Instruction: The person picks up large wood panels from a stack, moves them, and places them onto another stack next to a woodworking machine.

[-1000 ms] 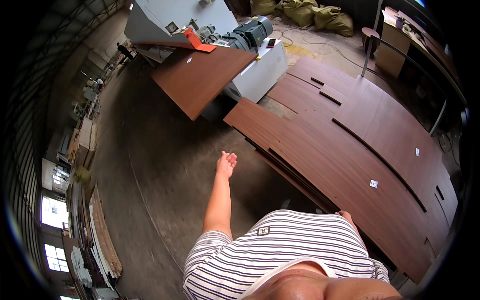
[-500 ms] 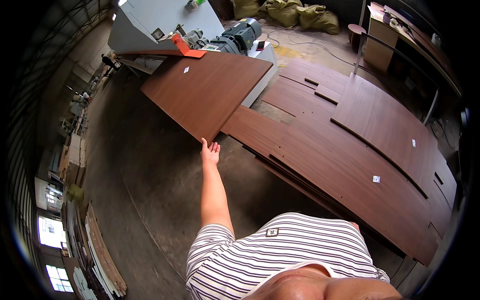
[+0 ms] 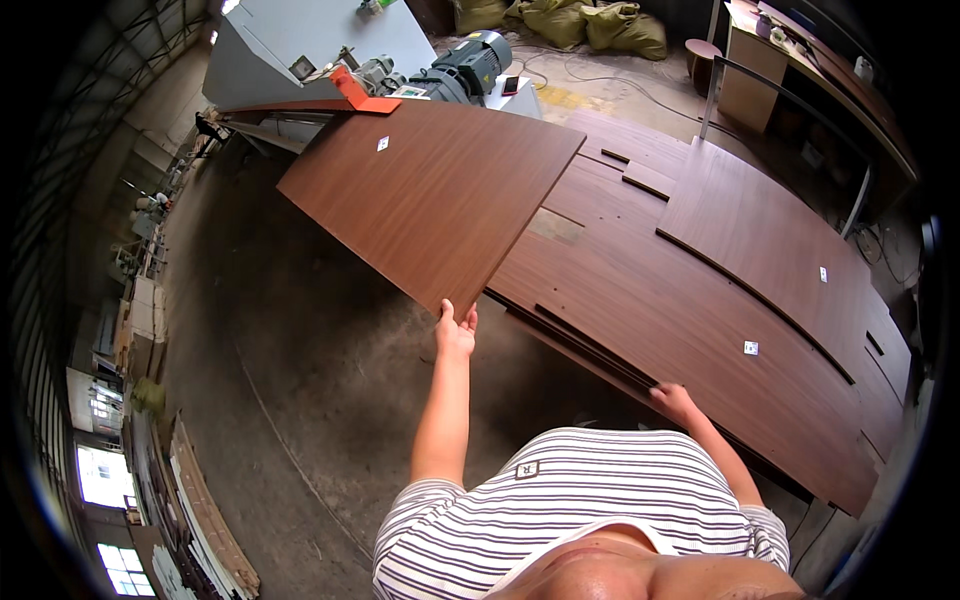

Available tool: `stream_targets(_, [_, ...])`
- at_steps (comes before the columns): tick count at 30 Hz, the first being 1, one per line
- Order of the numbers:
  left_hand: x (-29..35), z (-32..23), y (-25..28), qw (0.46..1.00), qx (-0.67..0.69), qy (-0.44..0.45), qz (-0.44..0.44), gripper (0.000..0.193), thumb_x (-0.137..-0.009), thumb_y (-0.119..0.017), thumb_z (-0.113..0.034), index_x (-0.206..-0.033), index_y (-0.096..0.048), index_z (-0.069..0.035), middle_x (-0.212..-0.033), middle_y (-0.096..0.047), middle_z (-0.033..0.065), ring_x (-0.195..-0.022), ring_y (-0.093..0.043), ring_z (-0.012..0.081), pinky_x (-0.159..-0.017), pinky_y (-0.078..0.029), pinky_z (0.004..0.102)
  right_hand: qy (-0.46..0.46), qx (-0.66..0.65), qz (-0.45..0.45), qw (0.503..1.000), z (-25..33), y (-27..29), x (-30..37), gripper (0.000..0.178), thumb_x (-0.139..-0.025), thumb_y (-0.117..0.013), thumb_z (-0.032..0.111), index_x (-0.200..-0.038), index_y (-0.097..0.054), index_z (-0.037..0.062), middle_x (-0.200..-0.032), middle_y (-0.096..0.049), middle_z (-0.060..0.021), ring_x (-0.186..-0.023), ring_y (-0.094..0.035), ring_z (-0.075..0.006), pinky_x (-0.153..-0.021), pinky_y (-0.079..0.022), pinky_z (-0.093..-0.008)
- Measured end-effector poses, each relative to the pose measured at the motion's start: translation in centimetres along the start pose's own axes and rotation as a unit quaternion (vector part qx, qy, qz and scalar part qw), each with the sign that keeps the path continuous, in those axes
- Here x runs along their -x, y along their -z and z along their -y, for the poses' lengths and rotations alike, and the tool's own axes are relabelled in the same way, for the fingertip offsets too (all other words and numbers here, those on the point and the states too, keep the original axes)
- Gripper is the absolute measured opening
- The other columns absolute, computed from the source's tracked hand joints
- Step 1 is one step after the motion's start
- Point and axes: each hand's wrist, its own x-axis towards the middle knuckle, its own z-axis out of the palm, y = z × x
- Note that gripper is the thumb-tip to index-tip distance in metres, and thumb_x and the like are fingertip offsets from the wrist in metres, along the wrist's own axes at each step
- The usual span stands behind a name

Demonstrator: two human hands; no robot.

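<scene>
The big brown board is just ahead of my left grip, which pinches its near corner with the thumb on top. From there one edge runs far off ahead and to the left, and another runs ahead and to the right. That right edge crosses in front of the stack of boards, and I can't tell if the two touch. Grey floor spreads wide to the left of this grip, and more of it shows between the grip and the striped shirt.

My right grip is curled at the stack's near edge; I can't tell if it holds on.

The board is flat and smooth, with thin wood lines and a little white sticker. The stack has the same brown look, with dark edges in uneven steps. Far ahead of the left grip, a bent orange piece sits at the board's far side, by a pale grey machine and a round, dark motor. Past those, ahead and to the right, are lumpy green-yellow sacks.
</scene>
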Motion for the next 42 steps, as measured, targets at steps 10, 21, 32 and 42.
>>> stream_targets(10, [7.0,5.8,-0.5,0.998,0.005,0.044,0.047,0.037,-0.085,-0.054,-0.035,-0.111,-0.047,-0.009,-0.099,-0.059,0.0061,-0.087,-0.060,0.0207,-0.069,-0.047,0.0288,0.061,-0.525,0.233,0.816,23.3,-6.5,-9.6,0.042,-0.085,-0.058,0.028,-0.114,-0.047,-0.0001,-0.107,-0.054,-0.0097,-0.097,-0.052,-0.0154,-0.081,-0.044,-0.0301])
stream_targets(21, [11.5,7.9,-0.3,0.979,-0.062,0.163,0.101,0.042,-0.082,-0.060,-0.034,-0.114,-0.047,-0.011,-0.106,-0.055,0.0041,-0.099,-0.053,0.0195,-0.084,-0.042,0.0357,0.008,-0.706,0.061,0.706,24.1,-7.4,-6.6,0.037,-0.082,-0.059,0.015,-0.114,-0.046,0.0014,-0.112,-0.052,-0.0127,-0.101,-0.051,-0.0244,-0.088,-0.043,-0.0426])
stream_targets(32, [-4.1,-3.7,0.8,0.998,-0.045,-0.007,0.051,0.050,-0.081,-0.061,-0.032,-0.119,-0.045,-0.002,-0.117,-0.052,0.0108,-0.105,-0.052,0.0267,-0.087,-0.043,0.0443,-0.045,-0.672,-0.020,0.739,11.9,1.0,4.3,0.038,-0.078,-0.063,0.012,-0.111,-0.048,0.0018,-0.107,-0.056,-0.0093,-0.097,-0.054,-0.0209,-0.087,-0.043,-0.0374])
stream_targets(42, [-7.6,-2.3,2.3,0.989,-0.101,-0.099,-0.039,0.066,-0.075,-0.069,-0.030,-0.123,-0.037,0.003,-0.120,-0.048,0.0143,-0.105,-0.050,0.0284,-0.085,-0.045,0.0472,-0.081,-0.675,-0.069,0.730,3.8,0.9,9.6,0.051,-0.080,-0.062,0.029,-0.121,-0.044,0.0052,-0.118,-0.051,-0.0082,-0.109,-0.047,-0.0242,-0.094,-0.036,-0.0422])
